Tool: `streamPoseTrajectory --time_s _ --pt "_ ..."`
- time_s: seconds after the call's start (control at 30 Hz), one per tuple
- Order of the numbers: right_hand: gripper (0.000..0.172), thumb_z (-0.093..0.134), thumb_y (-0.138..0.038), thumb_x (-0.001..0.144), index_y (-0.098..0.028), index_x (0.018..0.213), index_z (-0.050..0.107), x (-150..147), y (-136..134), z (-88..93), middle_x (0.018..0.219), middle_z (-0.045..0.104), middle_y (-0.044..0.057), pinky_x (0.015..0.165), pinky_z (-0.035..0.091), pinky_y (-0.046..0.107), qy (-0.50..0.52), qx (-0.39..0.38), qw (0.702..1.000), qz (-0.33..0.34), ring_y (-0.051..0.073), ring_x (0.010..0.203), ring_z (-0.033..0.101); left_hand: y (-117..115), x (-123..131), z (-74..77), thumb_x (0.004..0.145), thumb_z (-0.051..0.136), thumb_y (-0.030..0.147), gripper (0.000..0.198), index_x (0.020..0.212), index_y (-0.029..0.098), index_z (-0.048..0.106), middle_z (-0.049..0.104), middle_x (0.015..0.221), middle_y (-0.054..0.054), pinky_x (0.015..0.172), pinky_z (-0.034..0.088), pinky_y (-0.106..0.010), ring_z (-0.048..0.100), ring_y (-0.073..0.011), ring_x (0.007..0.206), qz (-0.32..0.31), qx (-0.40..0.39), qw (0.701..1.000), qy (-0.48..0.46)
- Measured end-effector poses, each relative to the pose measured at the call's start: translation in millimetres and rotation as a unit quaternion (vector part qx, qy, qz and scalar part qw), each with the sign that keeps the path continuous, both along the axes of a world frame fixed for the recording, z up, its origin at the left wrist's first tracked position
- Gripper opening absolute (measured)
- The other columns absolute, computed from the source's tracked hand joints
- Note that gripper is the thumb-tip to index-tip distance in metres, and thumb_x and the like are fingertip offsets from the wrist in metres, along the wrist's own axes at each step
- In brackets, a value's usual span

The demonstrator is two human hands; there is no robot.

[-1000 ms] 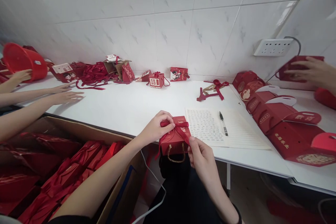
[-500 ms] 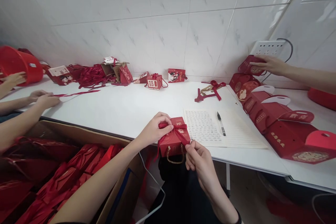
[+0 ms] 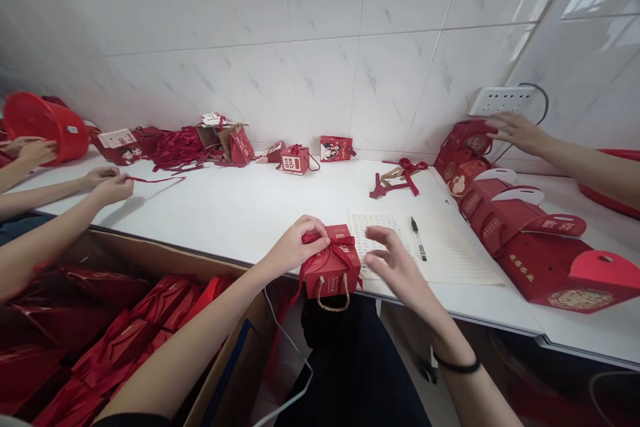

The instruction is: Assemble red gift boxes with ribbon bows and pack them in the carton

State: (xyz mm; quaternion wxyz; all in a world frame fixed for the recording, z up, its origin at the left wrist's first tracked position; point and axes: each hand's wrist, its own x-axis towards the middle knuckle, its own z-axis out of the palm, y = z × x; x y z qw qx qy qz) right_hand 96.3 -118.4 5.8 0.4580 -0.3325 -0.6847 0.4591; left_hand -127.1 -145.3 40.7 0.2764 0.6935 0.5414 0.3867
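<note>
A small red gift box [image 3: 325, 282] with gold print and a twisted gold cord handle [image 3: 332, 307] sits at the table's front edge. A dark red ribbon bow [image 3: 341, 250] lies tied across its top. My left hand [image 3: 300, 243] pinches the bow's left loop between thumb and fingers. To the right of the box, my right hand [image 3: 397, 270] is raised with its fingers apart and nothing in them, close to the bow but not touching it.
Written paper [image 3: 385, 240] and a pen [image 3: 419, 239] lie right of the box. Larger red boxes [image 3: 525, 260] line the right side, where another person's hand [image 3: 520, 130] reaches. Co-workers' hands [image 3: 107, 185] handle ribbon at left. A carton [image 3: 200, 260] of red boxes stands below.
My right hand has let go of the ribbon's right end and moved up and right, its fingers spreading. My left hand keeps its pinch. The person at right has released a red box.
</note>
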Motion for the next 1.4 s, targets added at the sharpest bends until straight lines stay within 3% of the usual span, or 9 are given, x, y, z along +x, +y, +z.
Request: streamPoseTrajectory --time_s 0.17,0.33,0.63,0.83,1.0,1.1,1.2,1.3,1.4 --pt "0.082 0.069 -0.044 0.076 -0.021 0.14 0.023 -30 9 -0.8 0.144 0.027 0.014 0.103 0.037 0.043 -0.085 -0.017 0.981 0.172 0.026 0.127 0.037 -9 -5 -2.3 0.083 0.052 0.038 0.023 0.096 0.02 0.058 0.059 0.109 -0.005 0.089 0.043 -0.033 0.055 -0.0192 0.104 0.039 -0.008 0.999 -0.033" --pt "0.096 0.073 -0.048 0.072 -0.018 0.144 0.018 -28 15 -4.7 0.146 0.022 0.017 0.102 0.039 0.041 -0.072 -0.034 0.98 0.183 0.028 0.127 0.037 -28 -14 -9.7 0.08 0.054 0.043 0.029 0.096 0.019 0.051 0.057 0.107 -0.007 0.083 0.044 -0.034 0.055 -0.0204 0.102 0.182 -0.022 0.981 -0.06" --pt "0.11 0.076 -0.044 0.071 -0.02 0.147 0.001 -29 15 -5.5 0.143 0.03 0.018 0.097 0.044 0.041 -0.041 -0.083 0.964 0.248 0.026 0.12 0.047 -30 -9 -8.2 0.08 0.051 0.043 0.028 0.071 0.017 0.051 0.052 0.07 0.002 0.069 0.042 -0.029 0.05 -0.013 0.069 0.146 -0.06 0.981 -0.116" --pt "0.101 0.078 -0.045 0.068 -0.021 0.145 0.017 -36 17 -15.4 0.145 0.023 0.016 0.099 0.042 0.044 -0.042 0.047 0.987 0.15 0.029 0.129 0.032 -30 -4 -2.0 0.076 0.057 0.04 0.024 0.074 0.017 0.052 0.056 0.076 0.001 0.073 0.048 -0.029 0.055 -0.0134 0.075 0.149 -0.025 0.965 -0.214" --pt "0.097 0.075 -0.047 0.072 -0.026 0.145 0.015 -48 7 1.2 0.138 0.029 0.013 0.098 0.044 0.046 -0.005 0.168 0.982 0.088 0.028 0.128 0.034 -40 1 20.8 0.08 0.055 0.033 0.015 0.078 0.019 0.053 0.059 0.075 0.001 0.07 0.049 -0.026 0.057 -0.0124 0.073 0.219 0.148 0.955 -0.137" --pt "0.097 0.074 -0.046 0.073 -0.028 0.146 0.012 -55 -3 17.0 0.137 0.03 0.012 0.098 0.045 0.046 -0.002 0.239 0.969 0.064 0.028 0.127 0.034 -49 3 41.3 0.083 0.055 0.021 0.002 0.081 0.02 0.054 0.059 0.076 0.0 0.07 0.05 -0.026 0.058 -0.012 0.074 0.23 0.349 0.908 0.009" --pt "0.098 0.075 -0.045 0.074 -0.028 0.146 0.01 -57 -12 31.2 0.137 0.03 0.013 0.096 0.047 0.047 -0.001 0.292 0.955 0.04 0.03 0.127 0.034 -63 6 62.8 0.077 0.061 0.008 0.016 0.086 0.021 0.057 0.062 0.075 0.001 0.07 0.051 -0.029 0.058 -0.0124 0.071 0.169 0.541 0.801 0.191" --pt "0.1 0.076 -0.043 0.073 -0.027 0.146 0.01 -55 -19 43.9 0.138 0.028 0.014 0.095 0.048 0.048 0.014 0.323 0.946 0.011 0.032 0.126 0.035 -83 13 80.2 0.077 0.062 0.009 0.019 0.09 0.022 0.062 0.066 0.076 0.0 0.074 0.052 -0.035 0.059 -0.0131 0.066 0.116 0.593 0.727 0.325" --pt "0.098 0.074 -0.045 0.075 -0.028 0.147 0.01 -50 -27 55.1 0.138 0.028 0.014 0.096 0.047 0.05 0.04 0.342 0.939 -0.008 0.033 0.126 0.035 -104 26 90.7 0.081 0.056 0.013 0.015 0.086 0.023 0.067 0.068 0.076 -0.001 0.071 0.052 -0.038 0.06 -0.0146 0.066 0.109 0.595 0.706 0.368"
